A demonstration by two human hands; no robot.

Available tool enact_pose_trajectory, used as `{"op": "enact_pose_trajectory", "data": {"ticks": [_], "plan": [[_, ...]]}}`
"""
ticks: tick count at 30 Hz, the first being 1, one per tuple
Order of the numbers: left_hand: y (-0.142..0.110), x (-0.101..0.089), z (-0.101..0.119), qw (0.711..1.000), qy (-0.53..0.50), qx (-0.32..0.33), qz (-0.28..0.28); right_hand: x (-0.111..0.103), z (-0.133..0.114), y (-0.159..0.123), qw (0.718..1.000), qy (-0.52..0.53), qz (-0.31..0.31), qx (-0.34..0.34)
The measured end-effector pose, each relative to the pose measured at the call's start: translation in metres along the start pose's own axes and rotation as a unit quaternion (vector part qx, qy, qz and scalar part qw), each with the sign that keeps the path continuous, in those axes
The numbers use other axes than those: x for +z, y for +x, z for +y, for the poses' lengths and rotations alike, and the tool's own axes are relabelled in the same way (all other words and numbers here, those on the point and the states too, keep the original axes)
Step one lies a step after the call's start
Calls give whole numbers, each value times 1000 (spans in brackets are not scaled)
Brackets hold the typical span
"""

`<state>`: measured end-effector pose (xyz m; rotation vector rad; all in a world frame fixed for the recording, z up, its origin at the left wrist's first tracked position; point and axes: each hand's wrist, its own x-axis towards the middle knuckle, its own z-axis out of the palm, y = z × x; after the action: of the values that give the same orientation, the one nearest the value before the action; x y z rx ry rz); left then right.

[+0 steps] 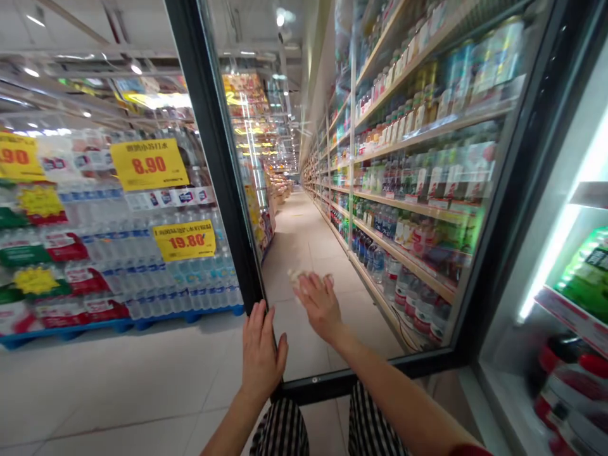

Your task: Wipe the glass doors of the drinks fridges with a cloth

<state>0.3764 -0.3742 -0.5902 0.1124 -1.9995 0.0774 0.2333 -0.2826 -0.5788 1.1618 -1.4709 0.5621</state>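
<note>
A glass door (pixel 304 342) with a black frame stands swung open in front of me. My left hand (pixel 261 354) grips the door's black edge, fingers on the outer side and thumb apart on the glass side. Against the lower part of the pane, my right hand (pixel 319 307) presses a crumpled whitish cloth (pixel 298 276). Only a piece of that cloth shows past the fingertips; the palm hides the rest. Through or in the glass appear shelves of bottles (pixel 403 209) and a long aisle.
On the right is the lit cooler interior, with green packs (pixel 586 272) on a shelf and red-capped jars (pixel 577 392) below. Stacked bottled water (pixel 156 250) stands on blue pallets (pixel 190 315) at left, under yellow price signs (pixel 149 164). My checkered-clad knees (pixel 280 430) are close beneath the door.
</note>
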Motion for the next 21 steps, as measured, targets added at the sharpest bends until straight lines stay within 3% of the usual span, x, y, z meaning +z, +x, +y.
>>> {"op": "enact_pose_trajectory", "data": {"ticks": [2, 3, 6, 8, 12, 14, 19, 21], "plan": [[3, -1, -1, 1000, 1, -7, 8, -3, 4, 9, 996, -10, 35, 76], [3, -1, 0, 1000, 2, -9, 6, -5, 5, 8, 996, -9, 38, 75], [4, -1, 2, 1000, 12, -5, -7, -10, 6, -12, 1000, 15, -8, -20], [4, 1, 5, 1000, 21, -1, -20, -14, 12, -25, 999, 19, -25, -31], [4, 8, 12, 999, 39, -1, -38, -22, 32, -23, 993, -18, 31, 113], [6, 12, 17, 998, 38, -1, -42, -24, 34, -23, 987, -30, 42, 152], [15, 26, 30, 997, 29, 18, -62, -31, 42, -48, 999, -19, -21, 37], [22, 32, 36, 997, 24, 24, -66, -35, 58, -48, 997, -32, 5, 70]]}}
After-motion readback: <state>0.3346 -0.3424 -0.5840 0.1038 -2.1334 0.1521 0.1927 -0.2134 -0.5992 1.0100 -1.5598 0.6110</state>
